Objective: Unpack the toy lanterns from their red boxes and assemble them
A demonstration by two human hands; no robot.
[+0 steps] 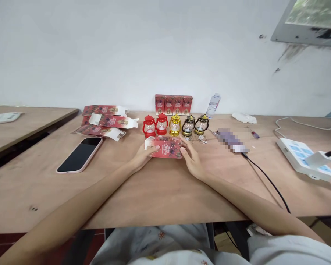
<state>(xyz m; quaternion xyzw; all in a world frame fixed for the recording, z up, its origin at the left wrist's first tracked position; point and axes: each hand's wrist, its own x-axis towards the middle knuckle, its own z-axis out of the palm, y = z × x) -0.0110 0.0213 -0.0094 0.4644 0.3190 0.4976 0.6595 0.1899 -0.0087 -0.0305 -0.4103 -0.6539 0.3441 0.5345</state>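
Observation:
A small red printed box (167,147) lies on its side on the wooden table (160,191). My left hand (143,156) grips its left end, thumb on top. My right hand (192,158) holds its right end with fingers against the side. Just behind the box stands a row of little toy lanterns: two red lanterns (155,125), a gold lantern (175,125) and two black-and-gold lanterns (194,125). Several closed red boxes (173,104) stand in a row against the wall.
Flattened red cartons (106,121) lie at the back left, with a phone (80,154) face up in front of them. A water bottle (213,105), a white cloth (244,117), a blurred object with a black cable (264,176) and a white power strip (303,158) sit at the right.

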